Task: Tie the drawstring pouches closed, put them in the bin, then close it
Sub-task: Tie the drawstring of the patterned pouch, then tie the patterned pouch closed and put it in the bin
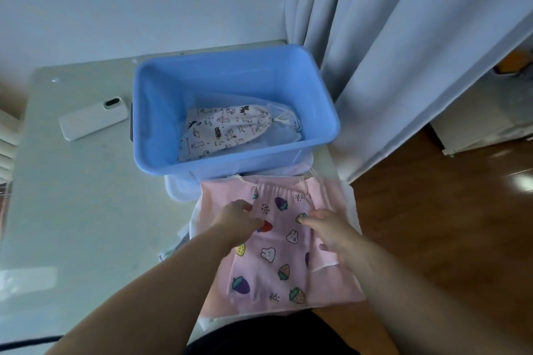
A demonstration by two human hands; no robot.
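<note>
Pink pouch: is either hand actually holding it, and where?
The left hand seems to pinch the pink pouch just below its gathered mouth; the right hand only rests on its right side.

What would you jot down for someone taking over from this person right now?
Left hand pinches the pink pouch; right hand rests on it.
The pouch lies in front of the open bin, cords untied.
Done: a white pouch, tied, in the bin.
Left: tie the pink one, bin it, close the bin.
</note>
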